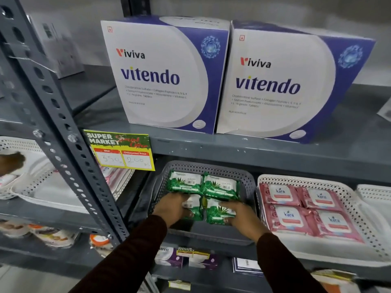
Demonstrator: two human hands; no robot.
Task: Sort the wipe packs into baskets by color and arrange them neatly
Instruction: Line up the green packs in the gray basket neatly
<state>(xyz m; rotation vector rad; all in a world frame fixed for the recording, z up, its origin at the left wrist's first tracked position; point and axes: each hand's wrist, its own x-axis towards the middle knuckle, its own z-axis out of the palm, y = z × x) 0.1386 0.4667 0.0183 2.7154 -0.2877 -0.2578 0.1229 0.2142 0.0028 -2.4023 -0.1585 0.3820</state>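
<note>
A grey perforated basket (247, 182) on the middle shelf holds several green wipe packs. Two green packs (203, 183) lie side by side at its back. My left hand (173, 206) grips the front left green pack (195, 210). My right hand (241, 214) grips the front right green pack (218, 212). Both front packs touch each other at the basket's middle. To the right, a white perforated basket (357, 210) holds several pink wipe packs (304, 210) in two neat rows.
Two large white and purple boxes (165, 72) stand on the shelf above. A slotted grey upright (63, 127) runs down the left, with a yellow price tag (122, 153) beside it. Another white basket (42, 187) with pink packs sits at left. Small boxes (186, 256) lie below.
</note>
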